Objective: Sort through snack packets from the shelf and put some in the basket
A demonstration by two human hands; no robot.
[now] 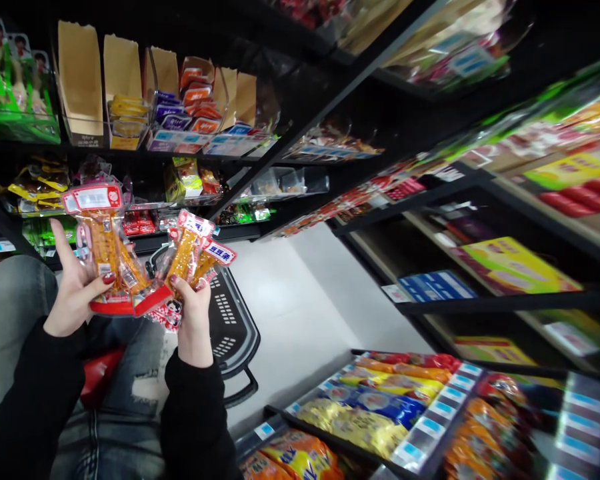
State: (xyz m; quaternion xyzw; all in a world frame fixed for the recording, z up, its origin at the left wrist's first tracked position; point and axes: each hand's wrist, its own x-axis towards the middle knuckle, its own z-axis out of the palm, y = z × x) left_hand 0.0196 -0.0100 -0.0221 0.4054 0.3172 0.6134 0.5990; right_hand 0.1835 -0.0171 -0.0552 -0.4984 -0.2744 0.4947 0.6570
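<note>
Black shelves (25, 150) of a shop stand beyond the hands, and a pale floor (280, 287) lies to their right. Farther to the right there are more shelves (480, 303), which are rather blurred.

The left hand (73, 290) pinches the left snack packets (103, 240), with the thumb lying across their front; one finger is raised beside them, and the other fingers are mostly hidden behind. The right hand (195, 310) grips the right snack packets (183, 257) near their lower end, also with the thumb in front. Both groups show orange-brown strips through clear film. They are close together between the hands, and I cannot tell exactly how many packets there are.

The white and red labels are turned upward, away from the palms, perhaps because this grip leaves the printing uncovered. Holding by the lower part probably also keeps the packets spread like a fan.

The hands are above the bent legs (10, 320) of the person, who seems to sit or squat low, maybe to be level with the lower shelves. A black basket (253, 340) is on the floor just beyond the right hand, within easy reach, I suppose. On the shelf above the hands, cardboard boxes (77, 80) stand with low fronts, likely so that their small packs remain visible.
</note>
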